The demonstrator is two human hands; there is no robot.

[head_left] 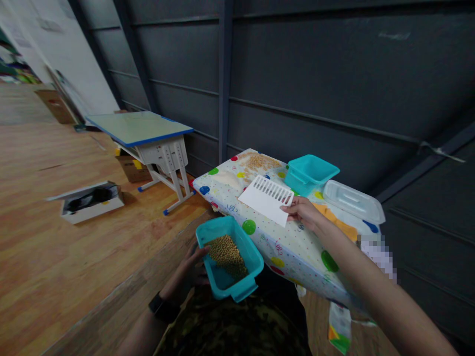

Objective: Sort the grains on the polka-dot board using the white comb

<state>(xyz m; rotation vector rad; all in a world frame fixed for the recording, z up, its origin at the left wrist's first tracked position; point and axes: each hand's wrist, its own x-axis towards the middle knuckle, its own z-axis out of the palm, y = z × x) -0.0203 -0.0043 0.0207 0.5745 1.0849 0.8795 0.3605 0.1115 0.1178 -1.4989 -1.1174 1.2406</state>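
My left hand grips the left side of a teal plastic bin, its thumb over the rim. Soybeans lie in this bin, which is held below the table's front edge. In my right hand is a white slotted scraper, pinched at its right end. The scraper is over the table's patterned cloth, its slots toward the back. Behind it, more beans are spread on the cloth, next to a pale patch of powder or fine grains.
A second teal bin stands at the table's back, beside a clear lid and an orange cloth. A dark panelled wall rises behind. To the left are a school desk and an open white box on the floor.
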